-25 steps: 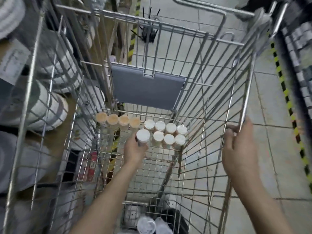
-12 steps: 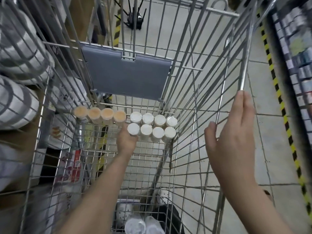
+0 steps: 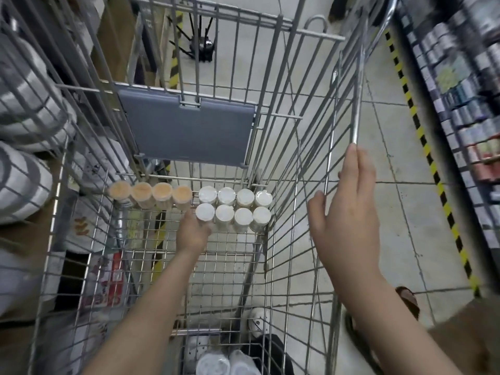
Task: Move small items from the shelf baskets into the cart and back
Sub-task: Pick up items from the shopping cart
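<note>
A wire shopping cart (image 3: 356, 104) fills the view. At its far end stand several orange-lidded jars (image 3: 151, 192) in a row and several white-lidded jars (image 3: 244, 207) in two rows. My left hand (image 3: 192, 232) reaches down into the cart and grips the leftmost white-lidded jar (image 3: 205, 212) of the near row, which stands level with its neighbours. My right hand (image 3: 349, 212) lies with straight fingers against the cart's right rim, thumb spread, holding nothing.
A grey plastic flap (image 3: 186, 128) hangs on the cart's far wall. Striped cushions (image 3: 24, 109) fill shelves on the left. Shelves of small goods (image 3: 465, 104) line the right, behind yellow-black floor tape (image 3: 427, 150). More white lids (image 3: 216, 364) show at the bottom edge.
My left hand has lowered the white-lidded jar into the near row beside the others. My right hand has gone from curling over the rim to lying straight along it.
</note>
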Tool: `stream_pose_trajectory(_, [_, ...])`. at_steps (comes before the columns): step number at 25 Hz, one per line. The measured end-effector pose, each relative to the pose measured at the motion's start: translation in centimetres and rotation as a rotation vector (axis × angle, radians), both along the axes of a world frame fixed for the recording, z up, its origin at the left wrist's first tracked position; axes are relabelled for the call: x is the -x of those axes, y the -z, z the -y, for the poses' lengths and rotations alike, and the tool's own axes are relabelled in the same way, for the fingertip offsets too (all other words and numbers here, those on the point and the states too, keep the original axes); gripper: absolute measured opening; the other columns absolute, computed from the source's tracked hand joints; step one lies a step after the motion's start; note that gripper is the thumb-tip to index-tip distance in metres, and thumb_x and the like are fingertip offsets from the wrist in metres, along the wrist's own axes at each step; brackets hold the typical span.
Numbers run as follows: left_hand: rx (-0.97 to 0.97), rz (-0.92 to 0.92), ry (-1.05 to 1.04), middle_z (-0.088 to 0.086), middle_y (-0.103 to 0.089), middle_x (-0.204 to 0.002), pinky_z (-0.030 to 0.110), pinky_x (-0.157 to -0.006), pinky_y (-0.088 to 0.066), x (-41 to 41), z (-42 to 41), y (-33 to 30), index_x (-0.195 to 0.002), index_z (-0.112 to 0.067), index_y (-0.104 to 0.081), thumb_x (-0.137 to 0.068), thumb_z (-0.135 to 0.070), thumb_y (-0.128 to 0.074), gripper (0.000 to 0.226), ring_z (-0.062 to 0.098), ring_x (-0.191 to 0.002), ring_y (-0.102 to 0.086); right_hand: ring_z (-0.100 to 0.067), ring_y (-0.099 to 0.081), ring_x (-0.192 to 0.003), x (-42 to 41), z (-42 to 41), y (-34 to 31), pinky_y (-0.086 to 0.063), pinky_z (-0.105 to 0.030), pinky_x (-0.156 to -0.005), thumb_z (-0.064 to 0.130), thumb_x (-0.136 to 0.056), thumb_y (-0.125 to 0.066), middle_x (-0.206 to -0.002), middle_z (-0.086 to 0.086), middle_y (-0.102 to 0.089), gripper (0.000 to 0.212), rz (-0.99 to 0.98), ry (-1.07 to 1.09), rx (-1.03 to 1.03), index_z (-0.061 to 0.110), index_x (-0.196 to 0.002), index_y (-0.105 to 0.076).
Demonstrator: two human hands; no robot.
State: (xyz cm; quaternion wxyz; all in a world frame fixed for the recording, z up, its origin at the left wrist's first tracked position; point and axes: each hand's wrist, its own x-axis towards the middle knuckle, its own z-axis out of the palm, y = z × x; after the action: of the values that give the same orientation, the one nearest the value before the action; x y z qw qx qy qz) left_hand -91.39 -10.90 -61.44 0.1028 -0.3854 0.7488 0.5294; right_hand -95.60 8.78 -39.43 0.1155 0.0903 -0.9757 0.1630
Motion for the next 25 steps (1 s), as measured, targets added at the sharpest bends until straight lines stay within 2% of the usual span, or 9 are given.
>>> stream_pose_trajectory(2, [0.034,0.086,0.037,0.006,-0.064,-0.104,0.034,-0.077,-0.05,-1.7,0.5,-2.8,-0.103,-0.02,-0.057,-0.08,-0.009,-0.062,0.026,0.028,-0.091,-0.061,-0.03,-0.038,-0.133,-0.1,0.1,-0.3,-0.049,-0.032,-0.084,0.006,-0.089,-0.051,-0.151,-0.019,-0.026,0.064,0.02,0.009,-0.006,-0.003,-0.147,-0.023])
stream_pose_trajectory(4, [0.055,0.191,0.154,0.004,-0.06,-0.109,0.027,-0.075,-0.042,-4.7,0.9,-6.0,-0.117,-0.013,-0.057,-0.088,-0.013,-0.059,0.029,0.023,-0.092,-0.057,-0.03,-0.034,-0.135,-0.2,0.2,-0.5,-0.049,-0.034,-0.086,0.005,-0.089,-0.05,-0.153,-0.018,-0.022,0.066,0.063,0.01,-0.013,-0.002,-0.147,-0.02])
stream_pose_trajectory(10, [0.017,0.219,0.295,0.004,-0.06,-0.122,0.028,-0.094,-0.045,-16.9,2.2,-18.6,-0.122,-0.012,-0.056,-0.093,-0.014,-0.057,0.029,0.015,-0.107,-0.056,-0.036,-0.025,-0.138,-2.5,-0.4,-3.2,-0.032,-0.043,-0.11,0.013,-0.087,-0.057,-0.155,-0.021,-0.014,0.078,0.264,-0.064,-0.147,0.002,-0.149,-0.013])
stream_pose_trajectory(12, [0.073,0.181,0.246,0.002,-0.062,-0.121,0.029,-0.094,-0.047,-20.6,1.6,-22.9,-0.123,-0.014,-0.056,-0.092,-0.017,-0.059,0.031,0.014,-0.105,-0.058,-0.036,-0.018,-0.142,-5.7,-0.9,-5.1,-0.023,-0.046,-0.116,0.018,-0.088,-0.057,-0.155,-0.021,-0.014,0.078,0.33,-0.113,-0.181,0.005,-0.149,-0.012])
stream_pose_trajectory(14, [0.146,0.122,0.181,-0.003,-0.062,-0.118,0.023,-0.09,-0.045,-23.7,0.4,-27.2,-0.124,-0.016,-0.056,-0.092,-0.023,-0.059,0.032,0.01,-0.104,-0.058,-0.034,-0.018,-0.143,-9.4,-1.7,-6.8,-0.017,-0.047,-0.117,0.023,-0.089,-0.056,-0.155,-0.019,-0.017,0.074,0.351,-0.182,-0.194,0.009,-0.149,-0.015])
stream_pose_trajectory(17, [0.256,0.034,0.032,-0.01,-0.062,-0.117,0.023,-0.09,-0.045,-28.9,-2.8,-32.7,-0.122,-0.023,-0.057,-0.091,-0.033,-0.058,0.033,0.004,-0.103,-0.058,-0.026,-0.016,-0.144,-15.1,-2.9,-9.3,-0.012,-0.044,-0.118,0.032,-0.094,-0.048,-0.156,-0.009,-0.022,0.062,0.434,-0.392,-0.277,0.013,-0.148,-0.023])
stream_pose_trajectory(20, [0.359,-0.006,-0.069,-0.015,-0.059,-0.113,0.027,-0.093,-0.046,-34.8,-7.0,-36.8,-0.118,-0.031,-0.055,-0.087,-0.046,-0.053,0.035,0.004,-0.105,-0.057,-0.023,-0.034,-0.135,-20.0,-3.8,-11.0,-0.023,-0.036,-0.114,0.035,-0.096,-0.043,-0.146,-0.004,-0.037,0.048,0.529,-0.682,-0.352,0.017,-0.14,-0.033])
stream_pose_trajectory(22, [0.398,-0.01,-0.183,-0.012,-0.062,-0.111,0.03,-0.092,-0.047,-39.5,-10.3,-38.6,-0.117,-0.03,-0.058,-0.08,-0.056,-0.048,0.047,0.006,-0.103,-0.059,-0.023,-0.048,-0.121,-23.1,-4.0,-12.3,-0.037,-0.032,-0.1,0.033,-0.096,-0.045,-0.135,-0.005,-0.049,0.045,0.601,-0.887,-0.362,0.016,-0.137,-0.037])
stream_pose_trajectory(25, [0.44,-0.007,-0.408,-0.013,-0.061,-0.111,0.026,-0.091,-0.045,-47.2,-15.5,-40.8,-0.118,-0.026,-0.059,-0.09,-0.038,-0.057,0.031,0.005,-0.104,-0.058,-0.023,-0.05,-0.119,-28.4,-4.1,-14.7,-0.043,-0.031,-0.093,0.031,-0.096,-0.045,-0.131,-0.005,-0.053,0.043,0.658,-1.152,-0.368,0.017,-0.137,-0.041])
